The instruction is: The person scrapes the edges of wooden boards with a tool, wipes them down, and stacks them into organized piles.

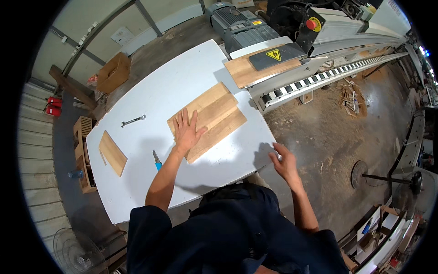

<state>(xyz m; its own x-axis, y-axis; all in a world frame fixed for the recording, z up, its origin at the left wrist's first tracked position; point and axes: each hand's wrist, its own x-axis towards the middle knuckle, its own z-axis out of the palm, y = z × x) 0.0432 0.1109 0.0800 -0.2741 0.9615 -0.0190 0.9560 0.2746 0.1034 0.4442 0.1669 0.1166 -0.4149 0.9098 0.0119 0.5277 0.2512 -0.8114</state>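
Observation:
My left hand (185, 134) lies flat with its fingers spread on the wooden planks (212, 107), which rest side by side on a white table (159, 91). Their ends are staggered. Off the table's right edge, my right hand (285, 163) hangs with its fingers curled; a small pale thing shows between thumb and fingers, too small to name. Beside my left forearm lies a utility knife (158, 162) with a blue handle and its blade out. Farther left are a wrench (133, 121) and a short wooden board (113, 154) with a thin strip along it.
Beyond the table stands a machine with a grey motor (242, 27), a red stop button (313, 24) and a conveyor chain (333, 75). Another wooden board (239, 73) sits at its infeed. Sawdust and wood scraps (352, 99) litter the floor. A cardboard box (113, 73) is at far left.

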